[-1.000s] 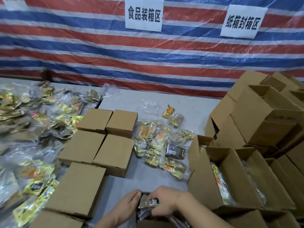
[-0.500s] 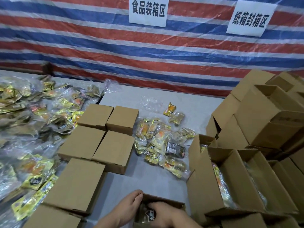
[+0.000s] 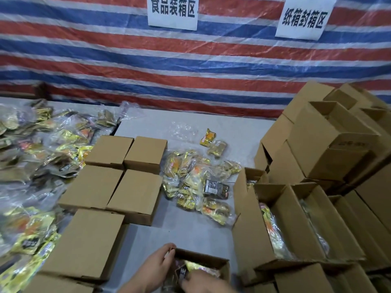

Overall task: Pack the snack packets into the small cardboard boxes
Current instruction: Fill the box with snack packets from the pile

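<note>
Packing step in progress, head view. A small open box (image 3: 203, 265) stands at the near edge of the counter (image 3: 190, 233), and both hands work at its mouth. The left hand (image 3: 152, 271) lies along the box's left wall, fingers extended and close together, their tips at the rim; it appears to steady the box rather than grip it. The right hand (image 3: 203, 282) enters from the lower edge with fingers curled over a dark snack packet (image 3: 182, 272) that sits partly inside the box; whether the fingers actually pinch it or only press it down cannot be told, since most of the hand is cut off by the frame. A shiny yellow wrapper shows deeper in the box, so it seems already partly filled.

The next move, by judgement, calls for seating this packet flat, then either fetching more from the loose heap of packets (image 3: 198, 185) in the middle of the counter (well within reach ahead) or folding the flaps shut. Crinkly wrappers may spring back up and foul the closing.

Closed boxes (image 3: 112, 187) are ranked to the left, beside a larger spread of bagged packets (image 3: 38, 166). Open boxes (image 3: 296, 218) stand to the right, some with packets inside.
</note>
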{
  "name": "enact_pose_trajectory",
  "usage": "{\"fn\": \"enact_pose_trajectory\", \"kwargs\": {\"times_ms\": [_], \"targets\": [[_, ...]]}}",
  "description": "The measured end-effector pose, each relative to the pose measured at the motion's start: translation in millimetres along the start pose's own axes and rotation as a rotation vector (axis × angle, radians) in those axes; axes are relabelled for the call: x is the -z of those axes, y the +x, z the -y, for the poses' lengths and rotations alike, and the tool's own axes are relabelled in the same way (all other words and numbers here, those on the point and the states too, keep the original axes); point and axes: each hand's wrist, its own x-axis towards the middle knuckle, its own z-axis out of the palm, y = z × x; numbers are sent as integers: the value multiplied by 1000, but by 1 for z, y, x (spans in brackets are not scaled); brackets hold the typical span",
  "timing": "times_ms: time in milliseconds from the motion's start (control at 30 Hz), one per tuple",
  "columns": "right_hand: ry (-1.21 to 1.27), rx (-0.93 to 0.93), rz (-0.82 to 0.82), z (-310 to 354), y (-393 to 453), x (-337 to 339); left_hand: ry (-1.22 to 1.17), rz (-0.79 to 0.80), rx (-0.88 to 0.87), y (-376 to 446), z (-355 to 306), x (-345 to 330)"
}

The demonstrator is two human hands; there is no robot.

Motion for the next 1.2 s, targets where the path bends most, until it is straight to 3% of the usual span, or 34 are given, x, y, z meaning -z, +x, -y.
{"fn": "enact_pose_trajectory", "kwargs": {"times_ms": [133, 300, 400, 500, 767, 867, 933, 1033, 1100, 1200], "targets": [[-14, 127, -112, 2, -14, 27, -11, 46, 13, 6, -7, 4], [-263, 321, -524, -3, -26, 51, -17, 105, 44, 11, -20, 8], [-457, 227, -391, -1, -20, 56, -30, 132, 85, 13, -27, 9], [-449, 126, -255, -3, -13, 53, -71, 112, 119, 15, -31, 7], [-266, 20, -348, -3, -10, 61, -101, -55, 420, -4, -49, 5], [-202, 25, -476, 13, -19, 78, -263, 158, 573, -12, -71, 11], [-107, 35, -558, 29, -29, 105, -216, 221, 467, -15, -97, 17], [13, 57, -676, 49, -58, 170, 193, -35, 143, 2, -149, 38], [49, 96, -758, 55, -80, 220, 306, -188, -11, 20, -194, 63], [6, 77, -853, 49, -102, 288, 450, -249, -198, 55, -261, 88]]}}
